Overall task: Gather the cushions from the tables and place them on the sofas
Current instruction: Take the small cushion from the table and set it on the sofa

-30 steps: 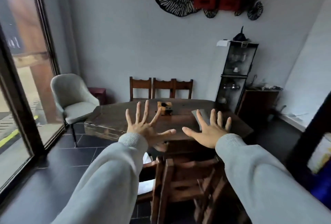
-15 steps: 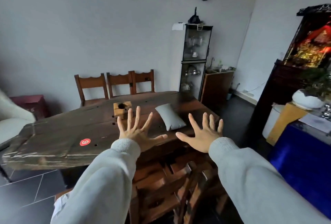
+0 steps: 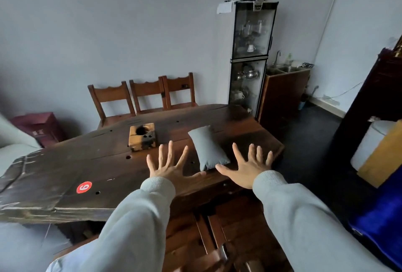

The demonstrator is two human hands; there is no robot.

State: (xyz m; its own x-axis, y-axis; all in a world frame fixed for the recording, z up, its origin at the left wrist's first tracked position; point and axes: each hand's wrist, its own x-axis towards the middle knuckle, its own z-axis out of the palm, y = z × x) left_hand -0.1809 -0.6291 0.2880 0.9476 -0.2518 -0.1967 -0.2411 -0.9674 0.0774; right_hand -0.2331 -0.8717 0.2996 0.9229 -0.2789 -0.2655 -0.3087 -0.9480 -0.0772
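Note:
A small grey cushion point(image 3: 207, 148) lies on the dark wooden table point(image 3: 91, 163), toward its right half. My left hand point(image 3: 170, 166) is held out over the table, fingers spread, just left of the cushion's near end. Just right of the cushion hovers my right hand point(image 3: 248, 167), also spread wide, its thumb near the cushion's near corner. Neither hand touches the cushion or holds anything. No sofa is fully in view; a pale upholstered seat point(image 3: 13, 149) shows at the left edge.
A wooden block holder point(image 3: 142, 135) and a red sticker point(image 3: 84, 187) sit on the table. Three wooden chairs point(image 3: 145, 97) stand behind it, more chairs point(image 3: 215, 234) are tucked in front. A glass cabinet point(image 3: 250, 58), sink unit point(image 3: 282, 93) and dark shrine point(image 3: 374, 106) line the right side.
The view has swung right and come closer to the table, bringing the cushion into sight between my hands. Both hands stay spread and empty.

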